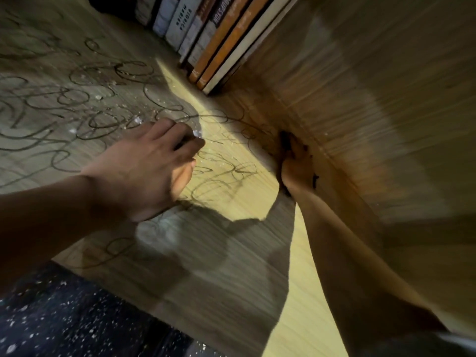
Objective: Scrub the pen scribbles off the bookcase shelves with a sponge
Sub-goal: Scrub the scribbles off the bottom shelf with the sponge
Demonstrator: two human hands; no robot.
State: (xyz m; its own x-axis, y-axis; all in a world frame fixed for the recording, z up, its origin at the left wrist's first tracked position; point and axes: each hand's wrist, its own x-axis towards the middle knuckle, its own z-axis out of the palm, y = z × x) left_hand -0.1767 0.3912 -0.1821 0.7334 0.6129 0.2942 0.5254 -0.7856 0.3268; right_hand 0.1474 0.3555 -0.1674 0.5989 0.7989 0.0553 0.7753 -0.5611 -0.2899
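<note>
The wooden shelf (231, 228) is covered in looping dark pen scribbles (85, 99), with white specks of foam or crumbs among them. My left hand (152, 163) rests on the shelf at the middle, over the scribbles, its fingers bent and their tips down on the wood; I see nothing held in it. My right hand (296, 163) is pushed into the corner where the shelf meets the bookcase side panel (386, 99). It grips a dark sponge (284, 139), mostly hidden by the fingers, against the wood. The picture is blurred by motion.
A row of upright books (206, 34) stands at the back of the shelf, just beyond my right hand. Below the shelf's front edge lies a dark speckled floor (64, 318). A bright patch of light crosses the shelf between my hands.
</note>
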